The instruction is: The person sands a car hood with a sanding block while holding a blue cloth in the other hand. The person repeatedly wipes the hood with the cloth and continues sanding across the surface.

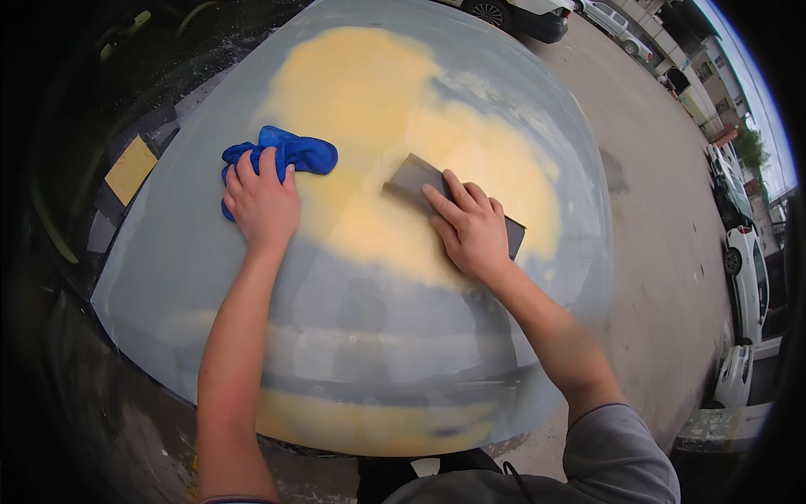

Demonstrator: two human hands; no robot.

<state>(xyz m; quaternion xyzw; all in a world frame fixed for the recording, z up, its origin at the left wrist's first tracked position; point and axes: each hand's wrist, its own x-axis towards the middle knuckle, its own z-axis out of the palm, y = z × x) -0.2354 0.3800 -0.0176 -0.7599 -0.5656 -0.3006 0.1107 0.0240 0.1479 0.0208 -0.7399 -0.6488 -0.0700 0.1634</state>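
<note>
My left hand [262,197] grips a crumpled blue cloth [302,153] resting on a curved grey body panel [176,294], on the left of a broad pale yellow patch [353,76]. Over the right part of that patch, my right hand [466,218] has its fingers on a long dark grey block [407,172], pressed flat on the panel and slanting from upper left to lower right. A second yellow band [353,416] runs along the panel's near edge, below a crease.
Dark surroundings at the left hold grey sheets and a yellow sheet [130,168] beside the panel. A paved yard [655,269] lies to the right, with parked white cars [739,269] along it. Another white vehicle [520,17] stands beyond the panel's far edge.
</note>
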